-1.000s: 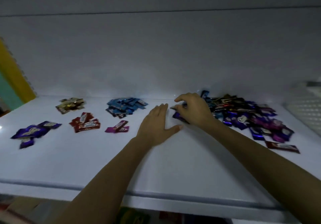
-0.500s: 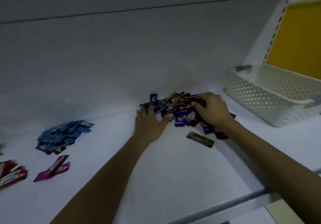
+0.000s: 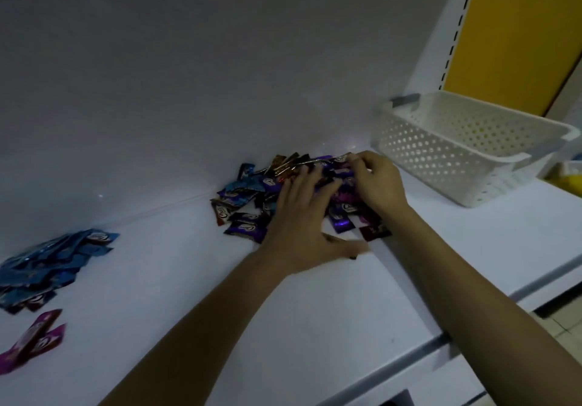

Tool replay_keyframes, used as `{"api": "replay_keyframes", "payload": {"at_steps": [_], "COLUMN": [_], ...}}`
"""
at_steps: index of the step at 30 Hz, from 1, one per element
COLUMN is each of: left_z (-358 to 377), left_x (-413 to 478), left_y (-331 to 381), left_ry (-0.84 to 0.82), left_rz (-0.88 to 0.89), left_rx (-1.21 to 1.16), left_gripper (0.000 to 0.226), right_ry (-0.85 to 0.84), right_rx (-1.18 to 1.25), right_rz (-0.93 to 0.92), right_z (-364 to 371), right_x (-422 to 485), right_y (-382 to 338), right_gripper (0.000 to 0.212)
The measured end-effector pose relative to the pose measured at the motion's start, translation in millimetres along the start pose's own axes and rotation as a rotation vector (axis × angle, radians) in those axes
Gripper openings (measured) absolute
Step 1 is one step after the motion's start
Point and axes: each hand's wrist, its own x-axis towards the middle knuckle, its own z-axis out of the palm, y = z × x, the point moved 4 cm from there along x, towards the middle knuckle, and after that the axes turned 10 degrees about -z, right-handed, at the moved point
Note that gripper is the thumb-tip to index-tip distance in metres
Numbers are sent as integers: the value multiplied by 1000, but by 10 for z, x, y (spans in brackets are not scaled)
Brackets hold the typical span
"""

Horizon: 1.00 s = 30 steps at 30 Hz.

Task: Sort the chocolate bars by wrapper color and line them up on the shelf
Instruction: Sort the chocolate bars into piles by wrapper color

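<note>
Mixed pile (image 3: 248, 197) lay at back of shelf (image 3: 189, 295), directly under both hands. Left hand (image 3: 299, 216) flat, fingers spread, pressed on pile. Right hand (image 3: 378, 185) curled, seemingly pinching wrapper (image 3: 341, 157) at far edge. Blue pile (image 3: 53, 260) lay well left, nearer left hand.

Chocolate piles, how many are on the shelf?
3. A mixed pile at the back, left hand flat on it, right hand pinching at it; a blue pile at left; a pink pair lower left. Others may be out of view.

The white logos on the chocolate bar wrappers (image 3: 242, 227) are too blurred to read.
</note>
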Motion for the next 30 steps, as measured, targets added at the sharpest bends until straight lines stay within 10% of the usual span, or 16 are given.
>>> {"api": "replay_keyframes", "payload": {"at_steps": [9, 17, 23, 30], "left_z": [67, 168, -80, -91], "left_x": [128, 158, 266, 646], "left_y": [-83, 90, -262, -405], "left_ry": [-50, -207, -70, -303], "left_rz": [-136, -89, -80, -252], "left_rx": [290, 299, 402, 172], "left_gripper": [64, 95, 94, 99], "right_ry": [63, 72, 78, 106], "right_rx": [401, 616, 353, 221], "right_rz": [105, 202, -14, -161], "right_z": [227, 181, 180, 251], "right_x": [-118, -112, -169, -211], "right_y": [-87, -86, -174, -185], "right_gripper": [24, 31, 26, 35]}}
